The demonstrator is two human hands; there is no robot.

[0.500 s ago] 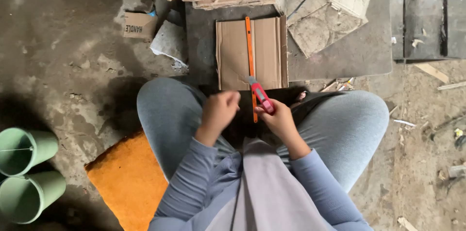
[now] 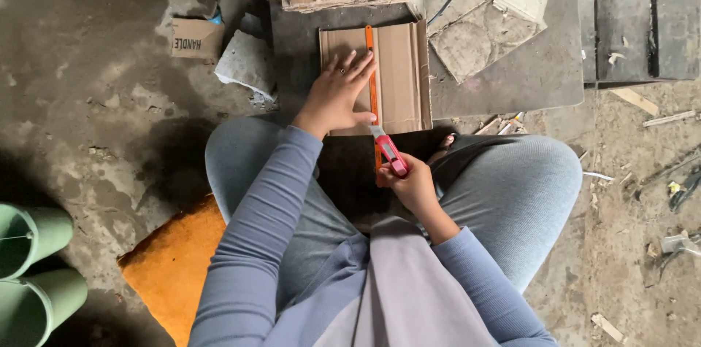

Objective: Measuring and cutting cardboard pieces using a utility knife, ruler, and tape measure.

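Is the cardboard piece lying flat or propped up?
Flat. The cardboard piece lies spread on the dark board, an orange ruler across it, the left hand pressing down on both.

Soft, even daylight falls on my work, no glare. My body throws a dim shadow on the floor (image 2: 109,157) at left. Everything looks sharp.
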